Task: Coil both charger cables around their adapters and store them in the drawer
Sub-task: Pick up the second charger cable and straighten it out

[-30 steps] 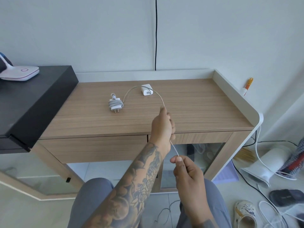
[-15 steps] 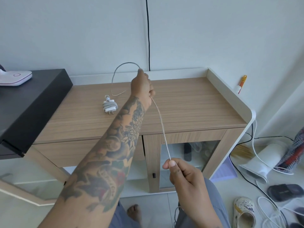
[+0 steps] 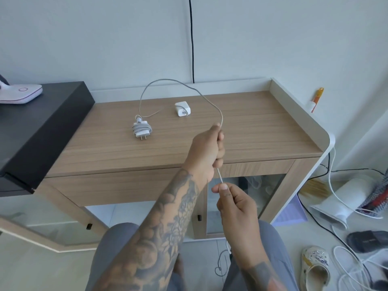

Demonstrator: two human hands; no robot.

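Left hand point(image 3: 206, 152) is fisted around the loose cable point(image 3: 178, 81) at center frame, over the front edge of the wooden desk point(image 3: 252, 127). Right hand point(image 3: 235, 203) sits just below it, lower center, pinching the same cable between thumb and forefinger; a short straight run of cable spans the two hands. Above the left fist the cable arcs up and left in a big loop in the air, then drops, its free end above the desktop near the wrapped charger point(image 3: 141, 129). Below the right hand more cable hangs between the knees, lower center.

Wrapped charger lies on the desk left of center, cable already coiled round it, prongs pointing toward the camera. Bare adapter point(image 3: 182, 108) lies on the desk right of it, apart, no cable plugged in. Drawer point(image 3: 117, 185) under the desktop is closed, left of the left forearm.

Upper left: black shelf point(image 3: 42, 127) with a white device point(image 3: 21, 94) on it.
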